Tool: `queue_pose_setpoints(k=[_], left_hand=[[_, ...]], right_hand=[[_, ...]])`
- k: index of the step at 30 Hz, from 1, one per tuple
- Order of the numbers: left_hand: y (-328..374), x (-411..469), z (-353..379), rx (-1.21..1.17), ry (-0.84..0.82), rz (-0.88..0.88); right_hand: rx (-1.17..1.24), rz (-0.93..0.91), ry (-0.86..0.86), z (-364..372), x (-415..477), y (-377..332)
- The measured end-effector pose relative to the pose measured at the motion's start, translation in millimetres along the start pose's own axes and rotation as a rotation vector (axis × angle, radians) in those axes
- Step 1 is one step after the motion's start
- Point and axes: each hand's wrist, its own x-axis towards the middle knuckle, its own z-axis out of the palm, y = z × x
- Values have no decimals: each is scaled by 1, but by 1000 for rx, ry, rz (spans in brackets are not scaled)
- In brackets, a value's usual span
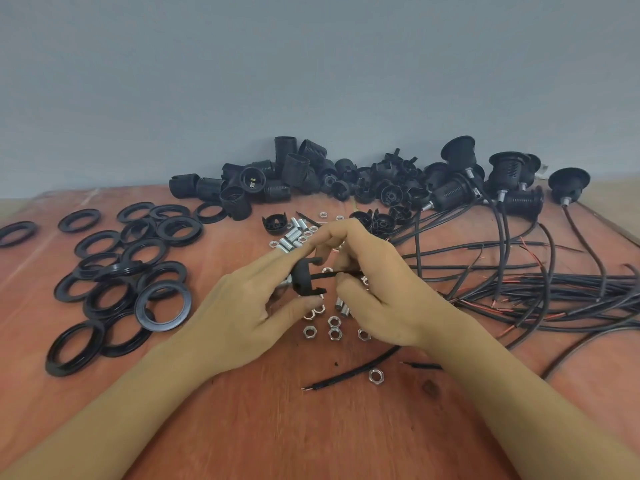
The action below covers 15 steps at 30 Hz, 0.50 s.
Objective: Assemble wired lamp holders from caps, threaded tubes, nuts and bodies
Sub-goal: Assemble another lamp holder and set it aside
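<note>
Gripping a black cap (304,278) between thumb and fingertips, the left hand (252,306) turns the cap's open side toward the right hand (374,289), which pinches a thin black wire (341,273) just beside that opening. Both hands are clamped, one on each part, and sit close together just above the desk (311,438). The cap is held sideways, probably so the wire can be pushed straight along its axis and out through the threaded tube (286,280), whose metal end shows at the closed side near the left palm. Pinching close to the cap likely stops the limp wire from buckling. The step in hand looks like threading the wire through the cap.

A wire tail (349,374) with a bared tip lies under the right wrist; I cannot tell whether it belongs to the pinched wire.

Loose nuts (334,327) are scattered directly below the hands and spare tubes (292,233) lie just beyond the fingers, both within easy reach. Black rings (162,304) are spread to the left. Lamp bodies (263,181) and spare caps (391,192) are heaped along the wall. Finished holders (512,188) stand at the far right, their cables (554,285) trailing across the desk.
</note>
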Motion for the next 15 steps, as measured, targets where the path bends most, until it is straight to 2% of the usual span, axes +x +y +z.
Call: queue_pose_setpoints(k=[3, 6, 11, 15], left_hand=[[0, 2, -2, 23, 94, -28], [1, 3, -5, 170, 142, -9], [-4, 5, -12, 447, 87, 100], [-4, 4, -11, 405, 18, 176]], right_hand=[[-127, 44, 45, -5, 1, 7], [-144, 69, 87, -7, 1, 11], [-234, -19, 53, -6, 2, 1], [-315, -4, -4, -9, 2, 4]])
